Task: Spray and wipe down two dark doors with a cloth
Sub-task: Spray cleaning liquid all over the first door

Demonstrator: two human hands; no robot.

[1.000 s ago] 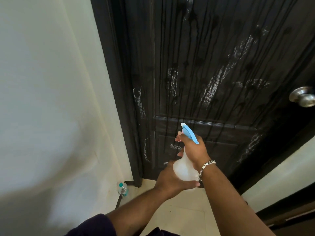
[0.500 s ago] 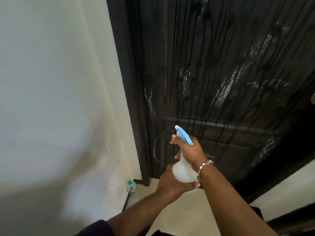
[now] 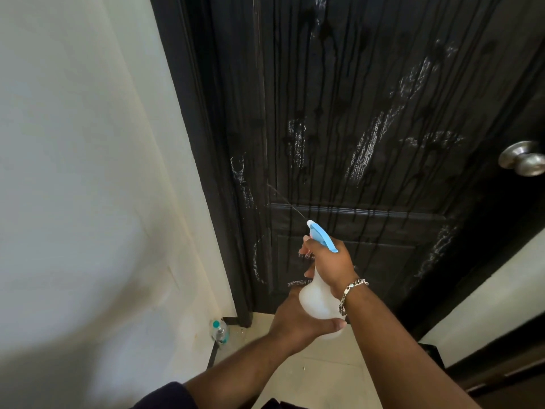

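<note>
Black wood fills most of my view: the door (image 3: 368, 128) is streaked top to bottom with wet runs, and pale smears of residue sit on the upper panel and down the left stile. What is new compared with half a second ago is a thin jet of liquid leaving the nozzle, angling up and left to strike the door's left edge just above the mid rail; earlier the nozzle was dry. My view has also swung right, so the knob (image 3: 525, 158) is back at the right edge. The right hand (image 3: 330, 262) is wrapped round the neck of the bottle (image 3: 320, 302), fingers curled forward at the blue trigger head, which I judge is being squeezed. The left hand (image 3: 298, 323) cups the translucent bottle's base from below, thumb pressed across its front. Both hands keep the hold they had a second ago, the bottle raised near the lower panel but not touching it. No cloth is visible anywhere. I read this as spraying continuing on one door, now working the left edge; wiping has not begun, and the second door is out of view. A small water bottle (image 3: 219, 332) stands on the floor by the wall (image 3: 88, 172), left of the frame.
</note>
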